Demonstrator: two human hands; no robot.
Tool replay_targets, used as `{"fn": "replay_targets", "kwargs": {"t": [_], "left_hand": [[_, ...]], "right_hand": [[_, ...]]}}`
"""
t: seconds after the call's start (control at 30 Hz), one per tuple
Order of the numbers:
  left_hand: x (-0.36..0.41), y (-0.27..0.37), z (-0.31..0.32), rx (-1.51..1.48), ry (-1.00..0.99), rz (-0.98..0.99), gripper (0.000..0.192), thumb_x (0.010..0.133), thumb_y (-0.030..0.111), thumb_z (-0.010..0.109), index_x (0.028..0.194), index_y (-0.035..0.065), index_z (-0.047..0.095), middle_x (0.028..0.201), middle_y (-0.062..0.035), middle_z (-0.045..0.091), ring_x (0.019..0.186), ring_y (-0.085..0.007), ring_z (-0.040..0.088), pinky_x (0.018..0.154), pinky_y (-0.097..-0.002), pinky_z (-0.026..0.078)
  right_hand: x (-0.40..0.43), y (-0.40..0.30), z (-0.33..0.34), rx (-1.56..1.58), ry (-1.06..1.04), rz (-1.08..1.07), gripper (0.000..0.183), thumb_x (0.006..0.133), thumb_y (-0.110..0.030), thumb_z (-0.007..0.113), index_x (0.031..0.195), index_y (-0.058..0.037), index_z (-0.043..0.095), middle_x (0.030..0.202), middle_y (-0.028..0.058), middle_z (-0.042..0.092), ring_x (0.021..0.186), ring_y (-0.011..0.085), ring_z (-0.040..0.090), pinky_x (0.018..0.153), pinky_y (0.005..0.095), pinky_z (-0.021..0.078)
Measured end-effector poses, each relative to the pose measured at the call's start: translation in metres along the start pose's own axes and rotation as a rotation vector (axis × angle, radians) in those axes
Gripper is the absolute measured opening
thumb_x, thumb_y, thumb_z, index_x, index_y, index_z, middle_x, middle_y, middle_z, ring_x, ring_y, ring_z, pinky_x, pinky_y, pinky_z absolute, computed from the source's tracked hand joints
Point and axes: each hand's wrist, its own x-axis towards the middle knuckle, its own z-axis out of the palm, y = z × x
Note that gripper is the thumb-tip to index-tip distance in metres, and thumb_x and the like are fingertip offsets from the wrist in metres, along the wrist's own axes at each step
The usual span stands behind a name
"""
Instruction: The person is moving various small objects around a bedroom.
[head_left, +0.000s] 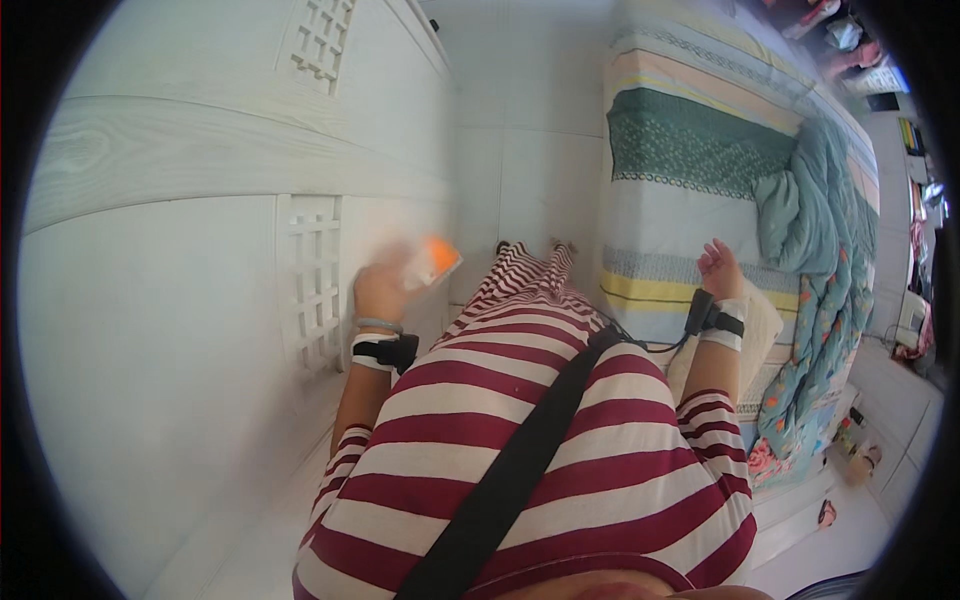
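My left hand (384, 283), a bracelet at its wrist, grips a small orange-and-white packet or box (436, 261); haze and blur hide what exactly it is. It is close to the white wardrobe front with lattice panels (315, 277). My right hand (720, 270) hangs over the edge of the bed, palm partly up, fingers loosely bent, holding nothing. A black strapped device (701, 313) sits at that wrist, with a cable running to my waist. A similar black device (405, 351) is on my left wrist.
The bed (675, 217) with a striped sheet runs along my right, a rumpled teal quilt (795, 217) on its far side. Pale tiled floor (517, 165) lies between wardrobe and bed. Small items, among them a pink one (826, 514), are beyond the bed at lower right.
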Motion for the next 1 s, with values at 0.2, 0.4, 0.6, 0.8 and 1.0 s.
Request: {"fn": "replay_targets", "kwargs": {"t": [0.2,0.4,0.6,0.8,1.0], "left_hand": [[0.025,-0.011,-0.006,-0.106,0.035,0.167,0.007,0.067,0.011,0.058,0.068,0.004,0.06,0.07,-0.0101,0.053,0.068,-0.0302,0.049,0.061,-0.0397,0.039],[0.058,0.01,-0.037,-0.235,0.157,0.2,0.007,0.07,0.009,0.057,0.067,0.0021,0.057,0.064,-0.0108,0.049,0.064,-0.0299,0.047,0.057,-0.038,0.036],[0.051,0.02,-0.048,-0.343,0.208,0.218,0.018,0.074,0.009,0.055,0.06,-0.0003,0.049,0.061,-0.0135,0.044,0.058,-0.0304,0.043,0.052,-0.0375,0.033],[0.041,0.004,-0.039,-0.414,0.153,0.15,0.02,0.075,0.007,0.052,0.058,-0.0012,0.046,0.058,-0.0143,0.041,0.057,-0.0315,0.042,0.051,-0.038,0.032],[0.042,-0.006,-0.023,-0.416,0.17,0.141,0.019,0.072,0.007,0.054,0.057,-0.0013,0.046,0.059,-0.0151,0.043,0.058,-0.033,0.042,0.052,-0.0398,0.032]], "right_hand": [[0.004,-0.023,0.05,0.018,0.108,0.017,0.028,0.082,-0.019,0.048,0.106,-0.0051,0.049,0.094,0.0073,0.054,0.074,0.0143,0.049,0.072,0.0286,0.0433],[-0.082,0.003,0.198,-0.462,-0.559,-0.373,0.024,0.084,-0.011,0.046,0.105,-0.0028,0.052,0.09,0.0063,0.057,0.084,0.0141,0.054,0.079,0.0258,0.04],[-0.138,0.06,0.342,-0.864,-1.494,-0.541,0.025,0.08,-0.012,0.051,0.103,-0.0024,0.054,0.096,0.0078,0.058,0.086,0.0174,0.055,0.08,0.0297,0.0418],[-0.145,0.117,0.37,-1.234,-1.507,-0.943,0.026,0.074,-0.013,0.055,0.099,-0.0055,0.054,0.092,0.0111,0.057,0.08,0.0272,0.055,0.071,0.0348,0.0444],[-0.143,0.125,0.37,-1.386,-1.496,-0.904,0.03,0.072,-0.016,0.057,0.1,-0.0079,0.052,0.086,0.0111,0.057,0.078,0.0272,0.056,0.068,0.0356,0.0447]]}}
